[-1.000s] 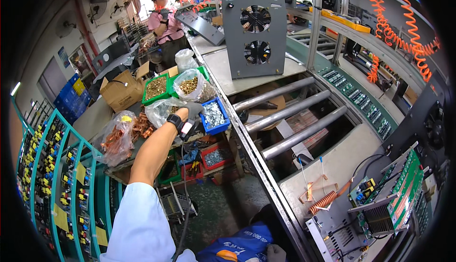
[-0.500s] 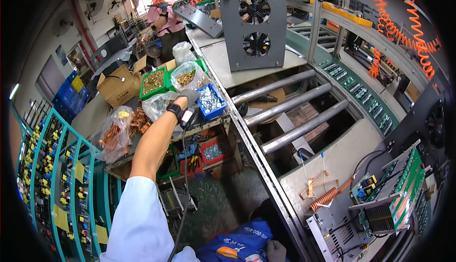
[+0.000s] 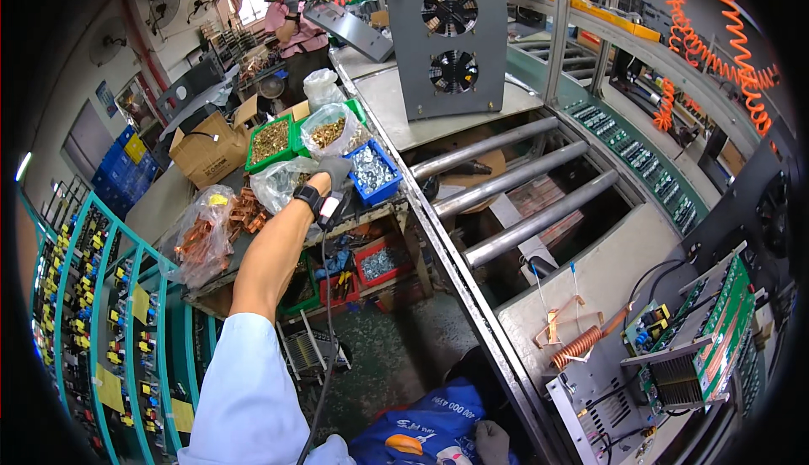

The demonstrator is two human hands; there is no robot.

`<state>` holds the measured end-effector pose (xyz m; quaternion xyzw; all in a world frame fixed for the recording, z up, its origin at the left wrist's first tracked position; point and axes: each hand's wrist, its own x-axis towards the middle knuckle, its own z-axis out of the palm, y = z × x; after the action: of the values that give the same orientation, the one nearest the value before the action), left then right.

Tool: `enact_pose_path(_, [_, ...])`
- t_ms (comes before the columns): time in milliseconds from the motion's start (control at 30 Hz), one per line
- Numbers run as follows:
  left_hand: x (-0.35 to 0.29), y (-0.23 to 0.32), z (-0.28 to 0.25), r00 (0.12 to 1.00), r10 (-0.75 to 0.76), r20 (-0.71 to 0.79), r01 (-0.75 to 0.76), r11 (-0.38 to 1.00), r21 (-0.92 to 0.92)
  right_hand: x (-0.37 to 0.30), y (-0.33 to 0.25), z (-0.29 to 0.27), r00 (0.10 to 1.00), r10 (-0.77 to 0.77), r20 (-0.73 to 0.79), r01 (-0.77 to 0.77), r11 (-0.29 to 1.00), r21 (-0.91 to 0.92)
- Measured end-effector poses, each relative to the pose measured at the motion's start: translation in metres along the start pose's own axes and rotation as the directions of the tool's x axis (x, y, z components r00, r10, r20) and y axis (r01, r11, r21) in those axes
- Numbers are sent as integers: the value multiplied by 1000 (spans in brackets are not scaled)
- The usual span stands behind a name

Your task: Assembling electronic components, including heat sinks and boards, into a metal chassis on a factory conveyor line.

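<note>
Blue bin (image 3: 383, 194) sits higher in view now, left hand (image 3: 337, 173) just beside, can't make out its fingers; metal parts (image 3: 369, 167) likely light, slippery, best pinched singly.

Around nine to ten o'clock stretched a grey worktop (image 3: 158, 204). Directly on it stood a cardboard box (image 3: 209, 155), a clear bag of copper pieces (image 3: 205, 241) toward nine, a green bin (image 3: 268, 161) of small brass-coloured parts at ten, and a blue bin (image 3: 379, 193) of silvery hardware near eleven. A roller line (image 3: 543, 217) ran from twelve to five o'clock. Its far plate (image 3: 383, 102) bore a grey twin-fan cabinet (image 3: 497, 43) between twelve and one; its near plate (image 3: 632, 250) carried a vented metal chassis (image 3: 602, 406) between four and five.
</note>
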<state>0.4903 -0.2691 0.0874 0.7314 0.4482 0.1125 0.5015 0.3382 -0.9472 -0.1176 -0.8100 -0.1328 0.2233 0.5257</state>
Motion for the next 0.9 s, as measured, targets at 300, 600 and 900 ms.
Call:
enact_pose_path(300, [-6, -3, 11, 962, 67, -266, -82, 996, -46, 0, -6, 0, 994, 100, 53, -99, 994, -35])
enact_pose_path(600, [7, -10, 3, 952, 112, -286, -2, 933, 359, 1, 14, 3, 989, 146, -9, -146, 989, -29])
enact_pose_path(900, [13, -4, 4, 940, 319, -116, -82, 546, 834, -7, 15, -2, 999, 28, -44, -29, 999, -28])
